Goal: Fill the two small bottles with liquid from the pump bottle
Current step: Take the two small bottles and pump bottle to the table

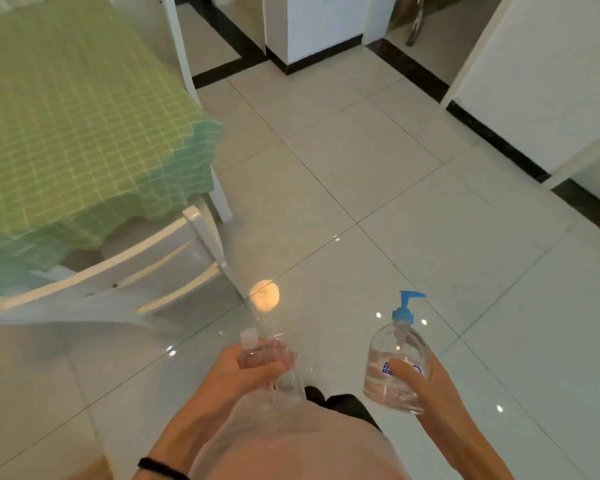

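Note:
My right hand (418, 375) grips a clear pump bottle (394, 362) with a blue pump head, holding it upright and roughly half full of clear liquid. My left hand (253, 370) holds two small clear bottles together. One small bottle (250, 344) with a clear cap sticks up above my fingers. The other small bottle (290, 389) hangs below my palm. Both hands are in front of my body, above the floor, about a hand's width apart.
A table with a green checked cloth (66, 126) stands at the left. A white chair (146, 265) is pushed in beside it. Glossy white floor tiles (395, 202) spread ahead. White walls with black skirting (499, 140) run along the right and far side.

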{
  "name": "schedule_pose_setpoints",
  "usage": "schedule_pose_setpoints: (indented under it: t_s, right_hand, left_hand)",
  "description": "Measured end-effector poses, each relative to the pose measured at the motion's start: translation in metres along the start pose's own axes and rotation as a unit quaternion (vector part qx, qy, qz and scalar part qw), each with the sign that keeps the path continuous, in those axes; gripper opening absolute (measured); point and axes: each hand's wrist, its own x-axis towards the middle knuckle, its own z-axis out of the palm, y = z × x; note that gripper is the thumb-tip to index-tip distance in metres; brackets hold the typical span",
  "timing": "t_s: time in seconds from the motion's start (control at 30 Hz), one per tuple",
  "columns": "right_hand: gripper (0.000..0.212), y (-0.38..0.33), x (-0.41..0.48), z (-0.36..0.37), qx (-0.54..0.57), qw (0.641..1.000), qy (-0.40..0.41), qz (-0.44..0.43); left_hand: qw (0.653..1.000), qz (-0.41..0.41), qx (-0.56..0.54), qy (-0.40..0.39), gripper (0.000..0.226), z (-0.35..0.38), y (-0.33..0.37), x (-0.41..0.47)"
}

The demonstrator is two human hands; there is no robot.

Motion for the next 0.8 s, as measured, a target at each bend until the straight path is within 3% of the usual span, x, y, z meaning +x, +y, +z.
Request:
schedule_pose_setpoints:
  t_s: [0.17,0.3,0.5,0.63,0.8]
  right_hand:
    - [0.061,-0.014,0.06,-0.022,-0.01,1.0,0.005,0.019]
    - [0.061,-0.047,0.115,-0.014,-0.006,0.999,0.007,0.036]
    - [0.066,-0.117,0.195,0.004,-0.02,1.0,0.01,0.017]
    - [0.063,-0.178,0.251,0.014,-0.002,1.0,0.023,0.018]
    - [0.056,-0.247,0.318,0.024,-0.016,0.999,0.031,0.007]
  left_hand:
    - [0.999,-0.003,-0.022,0.026,0.035,0.0,0.029,0.043]
    - [0.999,-0.002,-0.015,0.037,0.036,-0.012,0.065,0.086]
    - [0.999,0.014,-0.029,0.028,0.062,-0.03,0.141,0.171]
    - [0.999,0.02,-0.047,0.012,0.062,-0.039,0.206,0.23]
    - [0.999,0.024,-0.024,-0.013,0.041,-0.051,0.283,0.298]
